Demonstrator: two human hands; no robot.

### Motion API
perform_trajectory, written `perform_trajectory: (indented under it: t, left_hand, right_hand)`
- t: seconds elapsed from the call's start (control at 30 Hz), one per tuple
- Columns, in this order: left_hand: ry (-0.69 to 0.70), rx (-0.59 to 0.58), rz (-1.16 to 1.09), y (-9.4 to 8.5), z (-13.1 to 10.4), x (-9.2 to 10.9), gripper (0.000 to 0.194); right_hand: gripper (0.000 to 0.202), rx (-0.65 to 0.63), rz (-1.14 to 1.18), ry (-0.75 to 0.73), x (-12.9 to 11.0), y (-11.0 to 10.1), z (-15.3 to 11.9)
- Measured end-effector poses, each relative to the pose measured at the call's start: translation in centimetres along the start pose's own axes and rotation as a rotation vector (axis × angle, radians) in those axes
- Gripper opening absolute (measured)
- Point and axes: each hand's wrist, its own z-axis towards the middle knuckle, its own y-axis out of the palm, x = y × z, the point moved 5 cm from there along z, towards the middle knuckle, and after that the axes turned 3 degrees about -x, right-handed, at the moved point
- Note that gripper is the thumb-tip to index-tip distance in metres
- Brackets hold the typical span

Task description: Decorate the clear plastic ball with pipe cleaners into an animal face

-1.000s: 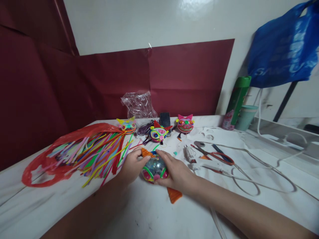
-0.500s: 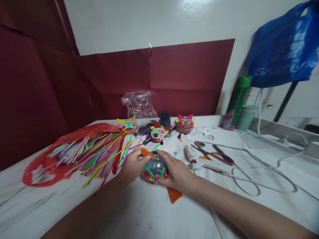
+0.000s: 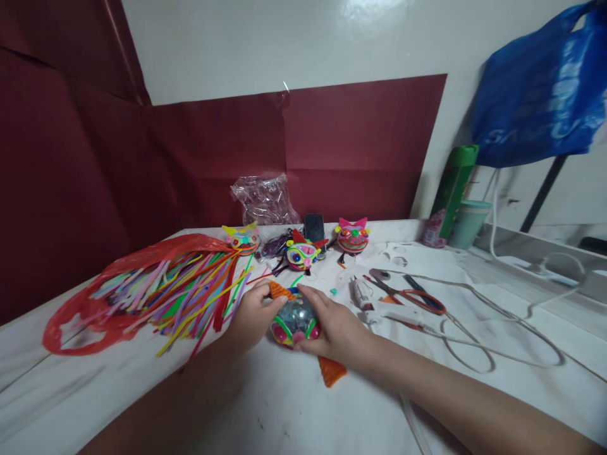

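Observation:
Between my hands on the table is a clear ball [image 3: 300, 313] decorated as an animal face, with pink eyes outlined in green and white. My right hand [image 3: 339, 325] wraps around its right side, thumb low at the front. My left hand [image 3: 251, 319] pinches an orange fuzzy pipe-cleaner piece [image 3: 281, 291] against the ball's upper left. A second orange fuzzy piece [image 3: 332, 371] lies on the table below my right wrist. A bit of blue shows on top of the ball; its far side is hidden.
Three finished-looking face balls, yellow-eared [image 3: 243, 240], red-eared [image 3: 303, 254] and pink-eared [image 3: 353, 237], stand behind. Colourful pipe cleaners spill from a red bag [image 3: 71, 344] at left. Orange-handled scissors [image 3: 434, 302], a white corded tool [image 3: 398, 313] and a looping cable lie right. A phone [image 3: 313, 227] stands behind.

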Motion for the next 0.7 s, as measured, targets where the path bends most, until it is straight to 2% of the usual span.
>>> perform_trajectory:
  t: [0.1, 0.17, 0.23, 0.27, 0.33, 0.43, 0.53, 0.6, 0.7]
  left_hand:
    - [-0.008, -0.069, -0.162, 0.2, 0.2, -0.7, 0.017]
    - [0.014, -0.114, -0.309, 0.1, 0.4, -1.1, 0.041]
    - [0.013, -0.094, -0.399, -0.3, 0.7, -1.7, 0.063]
    - [-0.004, -0.078, -0.417, -0.6, 0.9, -2.1, 0.068]
    - [-0.052, -0.088, -0.441, -0.7, 1.0, -2.8, 0.069]
    - [-0.098, -0.230, -0.491, 0.2, 0.9, -3.2, 0.074]
    - [-0.128, -0.346, -0.515, 1.5, 0.1, -2.8, 0.082]
    - [-0.165, -0.357, -0.467, 2.1, -0.5, -2.3, 0.085]
    - [-0.223, -0.302, -0.337, 2.2, -1.1, -1.9, 0.085]
  right_hand:
    - [0.088, -0.002, 0.032, 0.021, 0.1, -0.1, 0.1]
    - [0.088, 0.000, 0.074, 0.054, 0.3, -0.2, 0.1]
    - [0.087, 0.007, 0.138, 0.083, 0.5, -0.3, 0.1]
    - [0.087, 0.014, 0.177, 0.099, 0.6, -0.3, 0.1]
    - [0.088, 0.040, 0.256, 0.147, 1.1, -0.3, 0.1]
    - [0.087, 0.086, 0.351, 0.206, 1.9, -0.3, 0.1]
    - [0.088, 0.099, 0.377, 0.204, 2.4, -0.3, 0.1]
    - [0.088, 0.086, 0.376, 0.187, 2.5, -0.1, 0.1]
    - [0.080, 0.062, 0.383, 0.170, 2.6, 0.3, 0.2]
